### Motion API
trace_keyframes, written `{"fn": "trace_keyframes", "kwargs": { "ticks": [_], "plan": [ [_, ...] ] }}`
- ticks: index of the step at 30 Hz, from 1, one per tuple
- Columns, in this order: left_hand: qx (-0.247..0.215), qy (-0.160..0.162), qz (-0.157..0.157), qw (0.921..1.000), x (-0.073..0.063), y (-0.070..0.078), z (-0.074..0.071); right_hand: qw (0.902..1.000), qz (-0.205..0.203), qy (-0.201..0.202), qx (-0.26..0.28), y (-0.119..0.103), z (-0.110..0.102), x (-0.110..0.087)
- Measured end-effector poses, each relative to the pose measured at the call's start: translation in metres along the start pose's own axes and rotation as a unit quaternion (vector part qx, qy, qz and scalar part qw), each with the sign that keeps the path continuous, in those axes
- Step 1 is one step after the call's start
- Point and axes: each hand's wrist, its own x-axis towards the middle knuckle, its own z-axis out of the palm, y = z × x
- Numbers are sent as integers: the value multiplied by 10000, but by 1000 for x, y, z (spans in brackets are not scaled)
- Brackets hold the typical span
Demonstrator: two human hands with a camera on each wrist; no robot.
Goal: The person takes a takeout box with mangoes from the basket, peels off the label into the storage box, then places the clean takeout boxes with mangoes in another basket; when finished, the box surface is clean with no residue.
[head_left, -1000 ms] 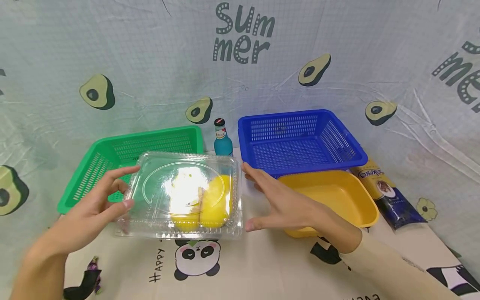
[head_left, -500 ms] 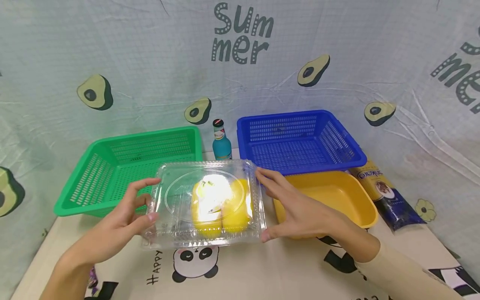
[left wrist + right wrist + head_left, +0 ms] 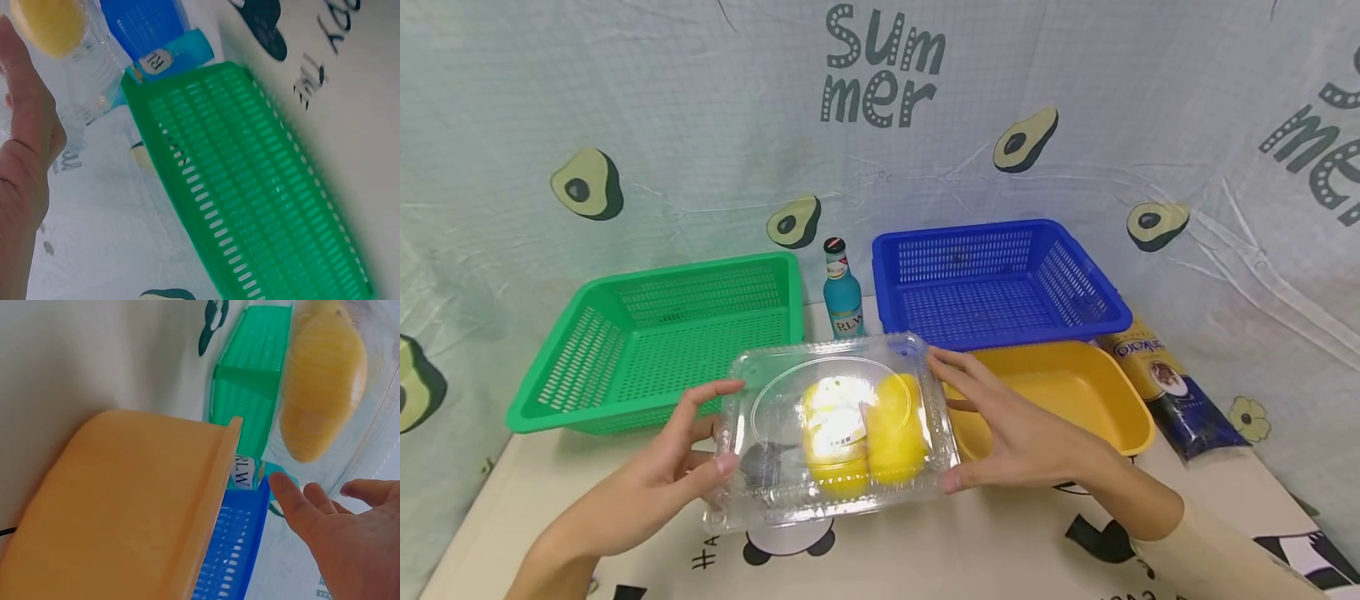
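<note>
Both hands hold a clear plastic clamshell box (image 3: 767, 500) over the near middle of the table, its near edge slightly lower on the left. Inside, toward its right half, lie two yellow rounded items (image 3: 897, 429), partly washed out by glare on the lid. My left hand (image 3: 640, 483) grips the left end, thumb toward me and fingers on the far side. At the opposite end, my right hand (image 3: 1022, 425) holds the rim between thumb and fingers. The right wrist view shows one yellow item (image 3: 322, 387) through the box wall, just beyond the fingertips.
Behind the box stand a green basket (image 3: 550, 392), a small bottle of blue liquid (image 3: 842, 296) and a blue basket (image 3: 1000, 340). A yellow tub (image 3: 1075, 383) sits behind my right hand. At the right lies a blue-and-gold packet (image 3: 1187, 408). A printed cloth (image 3: 700, 100) hangs behind.
Both hands have carried the box to the right and toward me, uncovering more of the green basket and the bottle. The box has turned slightly, and the baskets have stayed put.
</note>
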Motion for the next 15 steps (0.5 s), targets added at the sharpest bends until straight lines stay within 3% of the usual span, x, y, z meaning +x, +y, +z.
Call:
{"fn": "trace_keyframes", "kwargs": {
  "ticks": [9, 15],
  "plan": [
    [-344, -536, -236, 9977, 1, -15, 16, 9982, 128, -42, -589, 12, 1, -14],
    [-233, -536, -272, 9979, 0, -21, 20, 9971, 325, -215, -647, 13, 6, -15]
  ]
}}
